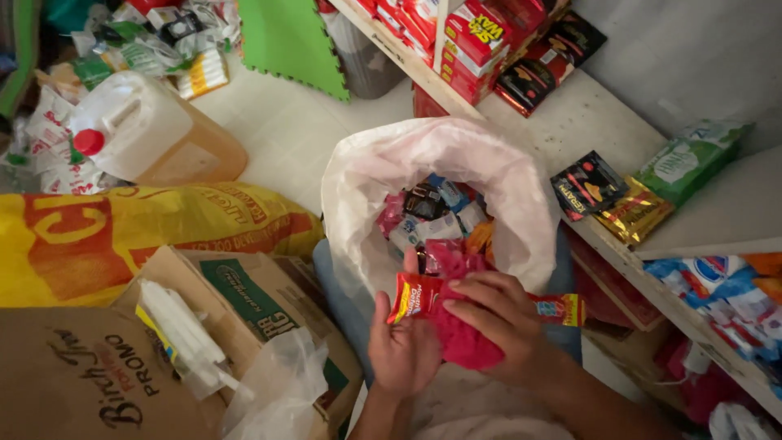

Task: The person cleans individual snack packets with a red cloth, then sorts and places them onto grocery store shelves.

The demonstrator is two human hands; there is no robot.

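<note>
Your left hand (403, 346) and right hand (501, 322) meet over the mouth of the white sack (366, 175). Both are closed on a red sachet strip (456, 314): left thumb up along its near end, right fingers curled over the top, the strip's far end poking out past your right hand toward the shelf (619, 244). The strip sits just above the sack's opening, which holds assorted small packets (436, 212). To your left: a cardboard box (244, 301) with white candles (183, 330), a yellow sack (106, 236), a plastic jug (147, 130) with red cap. On the shelf: a black sachet (586, 186), a gold sachet (635, 213).
</note>
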